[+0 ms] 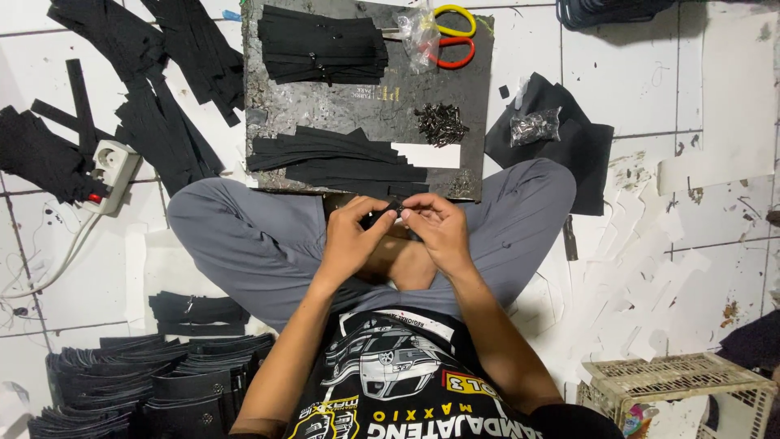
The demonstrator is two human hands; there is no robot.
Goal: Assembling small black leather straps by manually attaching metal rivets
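Observation:
My left hand (351,236) and my right hand (439,229) meet over my crossed legs, both pinching a small black strap piece (387,215) with a tiny metal part between the fingertips. Just beyond them lies a dark work board (370,106) bearing a row of black straps (337,158), a stack of black strips (321,49) and a small heap of metal fittings (441,122).
Scissors with yellow and red handles (451,36) rest at the board's far right. A bag of metal fittings (535,126) sits on black fabric (581,150). Black strips (154,89), a white power strip (112,167), stacked black pieces (154,386) and a crate (678,386) surround me.

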